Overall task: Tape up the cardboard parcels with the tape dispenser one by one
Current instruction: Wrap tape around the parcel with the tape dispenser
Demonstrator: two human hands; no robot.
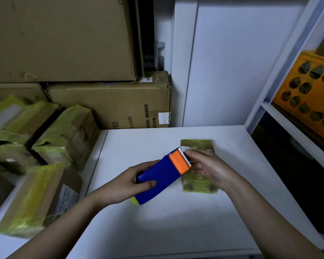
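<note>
Stacked along the back wall, large brown cartons (64, 38) rise above a white table (176, 221), with a white shelving unit to the right holding an orange crate (307, 94). On the table's left side sits a heap of taped parcels (45, 139), each wrapped in yellowish tape; these appear finished. One flat parcel (198, 184) lies alone near the table's middle right, already largely covered in the same tape (whether every seam is closed cannot be determined from this angle). The left hand (131, 180) grips the blue body of the tape dispenser (163, 174), fingers and thumb curled round it, the orange head and serrated blade resting at the parcel's left edge. The right hand (208, 165) lies over the parcel with fingers extended, fingertips at the blade; whether they pinch a tape end cannot be told. Judgement: most parcels are done, and this one is in its final passes.
</note>
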